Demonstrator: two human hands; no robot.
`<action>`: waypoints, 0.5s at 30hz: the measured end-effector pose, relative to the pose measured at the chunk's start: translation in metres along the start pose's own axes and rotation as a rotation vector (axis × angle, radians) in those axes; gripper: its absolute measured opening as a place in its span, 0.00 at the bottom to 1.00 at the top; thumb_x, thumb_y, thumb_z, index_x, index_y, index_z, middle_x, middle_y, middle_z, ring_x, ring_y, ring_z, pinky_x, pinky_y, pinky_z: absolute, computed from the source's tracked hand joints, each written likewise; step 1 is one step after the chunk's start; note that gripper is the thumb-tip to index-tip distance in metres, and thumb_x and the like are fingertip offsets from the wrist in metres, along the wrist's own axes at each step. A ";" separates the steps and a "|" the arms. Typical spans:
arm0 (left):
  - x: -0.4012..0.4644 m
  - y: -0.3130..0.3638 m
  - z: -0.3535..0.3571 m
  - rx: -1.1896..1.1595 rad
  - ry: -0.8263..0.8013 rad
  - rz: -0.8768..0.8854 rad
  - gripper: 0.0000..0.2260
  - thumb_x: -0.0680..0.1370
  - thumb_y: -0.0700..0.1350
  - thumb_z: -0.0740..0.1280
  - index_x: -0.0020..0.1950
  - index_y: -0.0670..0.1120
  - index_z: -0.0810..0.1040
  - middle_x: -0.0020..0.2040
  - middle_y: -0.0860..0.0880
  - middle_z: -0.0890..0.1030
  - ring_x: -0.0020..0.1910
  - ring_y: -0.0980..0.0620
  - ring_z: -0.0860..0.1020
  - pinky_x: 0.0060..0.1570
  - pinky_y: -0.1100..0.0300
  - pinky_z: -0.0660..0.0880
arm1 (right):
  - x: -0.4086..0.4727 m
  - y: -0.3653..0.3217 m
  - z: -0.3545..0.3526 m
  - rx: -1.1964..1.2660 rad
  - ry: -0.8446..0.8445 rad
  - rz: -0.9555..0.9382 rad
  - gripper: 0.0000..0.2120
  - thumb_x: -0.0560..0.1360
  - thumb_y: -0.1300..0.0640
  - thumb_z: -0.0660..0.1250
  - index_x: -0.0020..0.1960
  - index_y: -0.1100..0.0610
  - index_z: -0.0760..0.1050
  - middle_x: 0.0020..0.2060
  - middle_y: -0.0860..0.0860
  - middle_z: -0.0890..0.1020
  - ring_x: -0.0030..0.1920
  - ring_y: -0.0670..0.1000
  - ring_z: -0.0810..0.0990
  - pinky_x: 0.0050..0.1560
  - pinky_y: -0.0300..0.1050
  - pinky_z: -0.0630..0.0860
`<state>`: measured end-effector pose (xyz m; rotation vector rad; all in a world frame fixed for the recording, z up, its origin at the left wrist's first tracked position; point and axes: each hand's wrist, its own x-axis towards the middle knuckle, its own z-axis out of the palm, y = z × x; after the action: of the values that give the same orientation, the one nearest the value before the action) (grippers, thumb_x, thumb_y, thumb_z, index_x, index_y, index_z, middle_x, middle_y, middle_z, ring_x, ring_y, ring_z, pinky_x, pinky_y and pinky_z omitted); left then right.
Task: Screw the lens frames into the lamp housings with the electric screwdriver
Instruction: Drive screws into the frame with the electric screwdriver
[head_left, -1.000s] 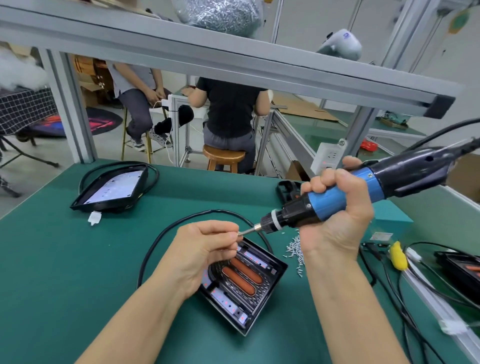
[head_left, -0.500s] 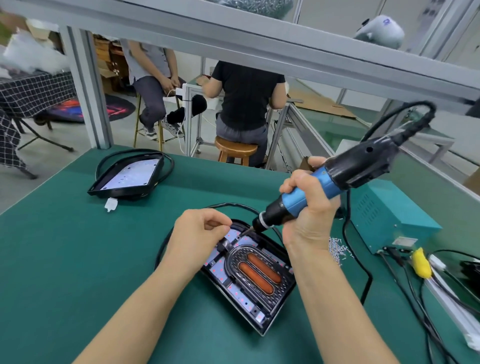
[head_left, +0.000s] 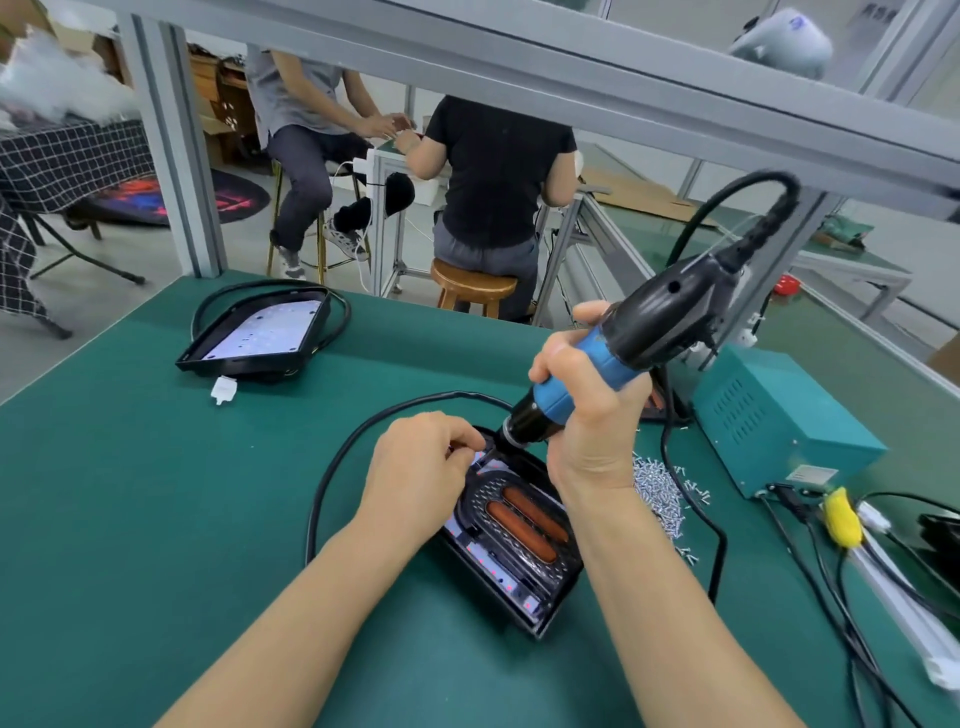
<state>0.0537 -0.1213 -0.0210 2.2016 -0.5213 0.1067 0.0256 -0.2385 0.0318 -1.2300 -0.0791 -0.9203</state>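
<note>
A black lamp housing (head_left: 540, 597) lies on the green mat in front of me, with a black lens frame (head_left: 511, 525) holding two orange lenses set inside it. My right hand (head_left: 592, 410) grips the blue and black electric screwdriver (head_left: 644, 343), which slants down so its tip meets the housing's far corner. My left hand (head_left: 421, 473) rests on that corner, fingertips pinched beside the tip; what they pinch is hidden. A pile of small silver screws (head_left: 662, 486) lies right of the housing.
A second black lamp housing (head_left: 260, 332) with a coiled cable sits at the back left. A teal power box (head_left: 774, 415) stands at the right, with black cables and a yellow connector (head_left: 841, 514) nearer me. Two people sit beyond the bench frame.
The screwdriver swung from nearly level to steeply tilted, and its tip came down onto the housing's far corner. My left hand dropped with it onto that corner.
</note>
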 end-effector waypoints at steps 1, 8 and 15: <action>0.000 0.001 0.000 0.007 -0.004 0.007 0.07 0.74 0.39 0.68 0.47 0.49 0.84 0.33 0.59 0.73 0.38 0.52 0.73 0.43 0.60 0.69 | -0.001 0.000 0.000 -0.006 -0.006 0.002 0.13 0.65 0.68 0.65 0.46 0.55 0.72 0.27 0.51 0.73 0.29 0.51 0.72 0.34 0.41 0.72; 0.002 0.000 -0.004 0.086 -0.046 0.015 0.07 0.74 0.40 0.67 0.44 0.51 0.83 0.28 0.61 0.70 0.33 0.53 0.69 0.39 0.61 0.66 | 0.001 -0.015 -0.010 0.054 0.084 -0.004 0.13 0.64 0.67 0.64 0.46 0.55 0.71 0.26 0.49 0.74 0.31 0.53 0.71 0.38 0.44 0.70; 0.001 0.013 -0.006 0.217 -0.063 0.044 0.06 0.76 0.42 0.66 0.45 0.52 0.81 0.42 0.53 0.80 0.43 0.49 0.76 0.45 0.57 0.72 | 0.004 -0.060 -0.054 0.166 0.135 -0.085 0.12 0.67 0.68 0.62 0.47 0.55 0.71 0.28 0.48 0.72 0.28 0.48 0.72 0.36 0.41 0.71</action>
<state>0.0500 -0.1236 -0.0076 2.4122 -0.6179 0.1220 -0.0319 -0.2880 0.0593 -1.0151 -0.0986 -1.0473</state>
